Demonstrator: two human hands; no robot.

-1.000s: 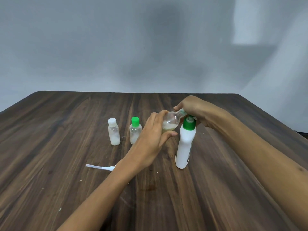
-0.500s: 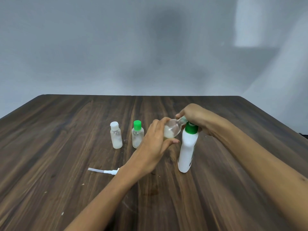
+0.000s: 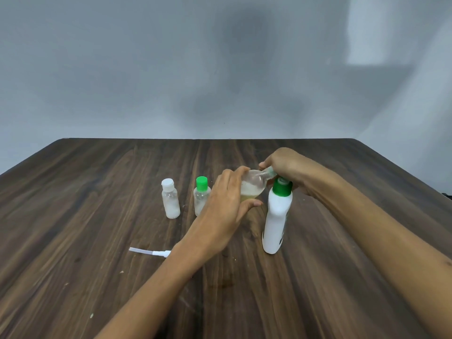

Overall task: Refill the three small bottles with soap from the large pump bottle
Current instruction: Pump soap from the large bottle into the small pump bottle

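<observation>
The left hand (image 3: 226,204) has its grip curled round the belly of a small clear bottle (image 3: 253,184), held above the desk (image 3: 97,216) and tipped so its long axis runs from about eight o'clock at the base up to two o'clock at the neck. The right hand (image 3: 287,167) pinches that neck end, fingers closed on what looks like the cap, though the cap itself is mostly hidden under them and hard to make out. So the cap lies at two o'clock from the left grip, and the right hand is the nearer one for turning it. A pale liquid pools in the low side of the bottle; how full it is I cannot judge. The large white bottle (image 3: 276,216) with a green collar stands upright just at four o'clock of the held bottle, its pump off; a white pump tube (image 3: 149,252) lies on the desk at seven o'clock, partly behind the left wrist. Two capped small bottles, a white-capped bottle (image 3: 170,201) and a green-capped bottle (image 3: 201,195), stand at nine o'clock.
</observation>
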